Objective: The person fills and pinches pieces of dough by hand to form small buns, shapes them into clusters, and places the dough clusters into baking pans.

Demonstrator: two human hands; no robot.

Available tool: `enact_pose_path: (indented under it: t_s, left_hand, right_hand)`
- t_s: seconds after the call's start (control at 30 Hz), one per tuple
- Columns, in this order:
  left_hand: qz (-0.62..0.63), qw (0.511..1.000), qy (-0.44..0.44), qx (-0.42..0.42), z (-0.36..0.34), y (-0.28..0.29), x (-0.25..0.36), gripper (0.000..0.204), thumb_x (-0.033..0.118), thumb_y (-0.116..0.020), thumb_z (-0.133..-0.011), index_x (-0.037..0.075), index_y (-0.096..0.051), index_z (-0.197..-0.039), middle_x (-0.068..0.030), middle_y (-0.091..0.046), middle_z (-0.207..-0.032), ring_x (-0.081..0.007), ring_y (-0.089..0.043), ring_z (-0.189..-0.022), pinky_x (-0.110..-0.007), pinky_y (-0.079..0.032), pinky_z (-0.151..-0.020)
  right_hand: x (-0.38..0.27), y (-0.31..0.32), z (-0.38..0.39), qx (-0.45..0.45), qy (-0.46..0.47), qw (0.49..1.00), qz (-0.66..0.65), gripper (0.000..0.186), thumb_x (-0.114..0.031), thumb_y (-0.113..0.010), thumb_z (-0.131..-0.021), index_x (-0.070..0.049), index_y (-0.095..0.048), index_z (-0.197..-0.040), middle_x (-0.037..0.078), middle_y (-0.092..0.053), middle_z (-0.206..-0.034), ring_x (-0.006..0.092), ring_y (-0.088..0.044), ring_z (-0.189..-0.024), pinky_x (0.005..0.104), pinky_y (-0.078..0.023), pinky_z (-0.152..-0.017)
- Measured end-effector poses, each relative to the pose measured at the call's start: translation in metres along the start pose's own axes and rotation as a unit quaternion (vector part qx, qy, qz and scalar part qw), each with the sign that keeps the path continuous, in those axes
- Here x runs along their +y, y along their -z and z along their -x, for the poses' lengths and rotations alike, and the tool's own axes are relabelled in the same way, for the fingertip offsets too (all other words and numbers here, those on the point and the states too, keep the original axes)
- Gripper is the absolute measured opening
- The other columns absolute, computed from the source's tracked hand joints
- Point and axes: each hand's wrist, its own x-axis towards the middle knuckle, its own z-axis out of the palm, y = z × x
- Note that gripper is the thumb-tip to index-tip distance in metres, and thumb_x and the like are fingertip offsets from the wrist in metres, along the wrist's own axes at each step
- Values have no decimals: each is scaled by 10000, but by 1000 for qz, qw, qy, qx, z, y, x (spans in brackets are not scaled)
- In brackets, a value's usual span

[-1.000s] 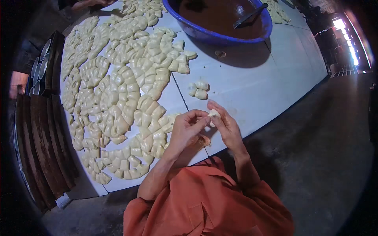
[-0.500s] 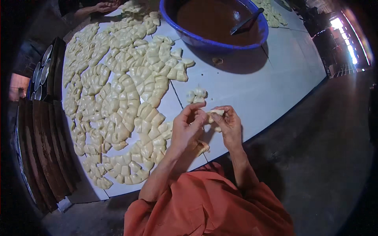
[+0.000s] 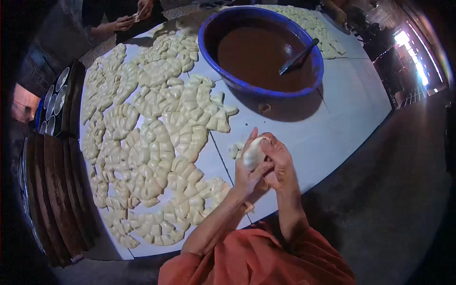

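A: Change since the earlier frames: both hands have risen slightly toward the camera, and the dough piece (image 3: 254, 153), half a second ago a small bit at the fingertips, now shows as a pale rounded lump between the palms. The blue bowl (image 3: 216, 35) also sits lower and fuller in view.

B: Log the scene left to right.

A: Far left: dark wooden trays (image 3: 52, 194) stacked edge-on beside the worktop (image 3: 332, 123), with a stack of round metal tins (image 3: 52, 102) above them. Next, rows of pale folded dumplings (image 3: 152, 152) cover the left half of the white worktop in curved bands.

B: Hand states?

A: Left hand (image 3: 248, 178): fingers curled up around the dough piece from below and behind, thumb raised along its side, so it is cupping and pinching the dough. Right hand (image 3: 280, 161): fingers bent over the piece's right side, pressed against it. Both hands are closed together on the dough, held above the worktop's near edge, just right of two loose dumplings (image 3: 234, 149).

B: Further right?

A: The blue bowl stands at the far centre, filled with brown paste (image 3: 256, 54); a dark spoon (image 3: 298, 56) leans in it toward the right rim. More dumplings (image 3: 308, 23) lie beyond the bowl. At top left, another person's hands (image 3: 130, 19) work at the far edge. Orange sleeves (image 3: 256, 259) fill the bottom.
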Motion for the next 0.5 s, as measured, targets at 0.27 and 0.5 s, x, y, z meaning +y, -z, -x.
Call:
enact_pose_path:
  t_s: [0.27, 0.5]
  left_hand:
    - [-52, 986, 130, 93, -10, 36, 28, 451, 109, -571, -1009, -18, -451, -1424, -153, -674, -1150, -154, -666, -959, -282, -554, -834]
    - [-92, 980, 157, 81, -8, 53, 27, 349, 148, -598, -1004, -48, -573, -1292, -122, -696, -1087, -142, -674, -958, -255, -531, -833]
  right_hand:
    - [-117, 0, -147, 27, 178, 909, 376, 197, -201, -587, -985, -20, -576, -1062, 61, -628, -883, 113, -638, -829, 275, -530, -702]
    - [-114, 14, -213, -89, -2, 567, 819, 334, -256, -569, -825, -14, -686, -1024, 233, -701, -1004, 385, -671, -986, 447, -501, -854]
